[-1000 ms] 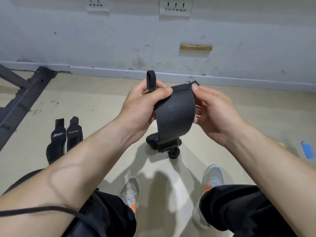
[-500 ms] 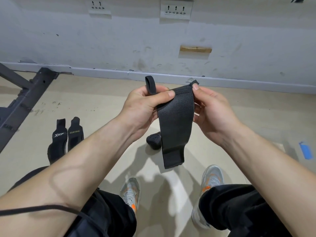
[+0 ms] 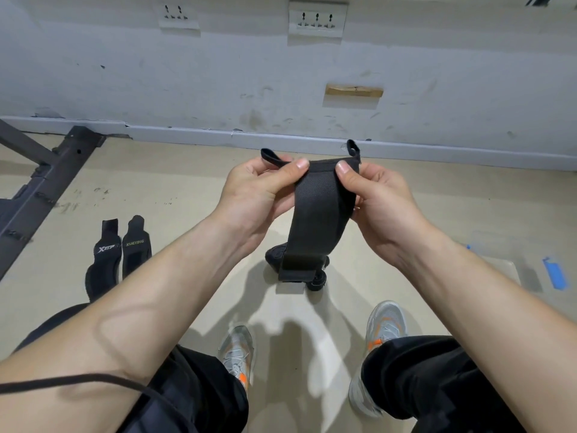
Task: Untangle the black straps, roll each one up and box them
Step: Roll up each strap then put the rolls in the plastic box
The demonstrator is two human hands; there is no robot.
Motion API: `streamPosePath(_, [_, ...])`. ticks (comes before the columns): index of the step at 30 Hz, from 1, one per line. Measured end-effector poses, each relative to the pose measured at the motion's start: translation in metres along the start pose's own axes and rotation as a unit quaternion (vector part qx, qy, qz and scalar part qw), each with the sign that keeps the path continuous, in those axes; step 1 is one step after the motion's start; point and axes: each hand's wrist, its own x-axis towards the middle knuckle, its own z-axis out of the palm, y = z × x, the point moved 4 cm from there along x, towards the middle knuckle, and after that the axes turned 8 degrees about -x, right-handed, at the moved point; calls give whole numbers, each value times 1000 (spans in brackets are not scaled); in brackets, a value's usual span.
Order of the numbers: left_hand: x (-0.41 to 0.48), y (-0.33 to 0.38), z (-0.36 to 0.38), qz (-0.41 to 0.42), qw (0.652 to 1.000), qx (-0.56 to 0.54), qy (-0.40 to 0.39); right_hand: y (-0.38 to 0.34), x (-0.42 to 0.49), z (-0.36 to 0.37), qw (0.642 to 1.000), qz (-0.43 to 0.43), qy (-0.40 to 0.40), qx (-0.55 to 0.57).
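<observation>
Black webbing hangs flat from both hands: one wide strap (image 3: pixel 318 220) is held up in front of the person, above the floor (image 3: pixel 187 189). Its lower end dangles free and no other strap is caught on it. The left hand (image 3: pixel 259 195) pinches the top edge between thumb and fingers, and the right hand (image 3: pixel 384 201) pinches the same edge just beside it. A thin loop (image 3: pixel 271 156) sticks out past the left thumb, and another small loop (image 3: pixel 352 147) stands up at the right corner.

This strap looks untangled but shows no turn of a roll yet, so rolling seems to be the step in hand.

Behind its hanging end, dark pieces (image 3: pixel 274 254) lie on the floor, partly hidden. A small one (image 3: pixel 317 281) looks like a finished roll, though that is a guess. Two more black wraps (image 3: pixel 107 251) with printed logos lie side by side near the left forearm, flat and unrolled.

A pale, flat-topped shape (image 3: pixel 499 270) past the right forearm may be the box; I cannot tell. Nothing visible is boxed, so most of the job seems to remain.
</observation>
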Motion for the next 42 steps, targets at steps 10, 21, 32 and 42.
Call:
streamPosePath(10, [1,9,-6,113,941,317,42,-4,2,-10,998,-28,53,-23])
streamPosePath(21, [-6,17,1,56,921,368,-113,-2,7,-16,991,-64,49,-107])
streamPosePath(32, [-6,23,0,206,896,388,-70,-3,4,-8,994,-66,-13,-86])
streamPosePath(42, [-2,18,0,130,935,321,-76,-2,2,-4,995,-58,-47,-60])
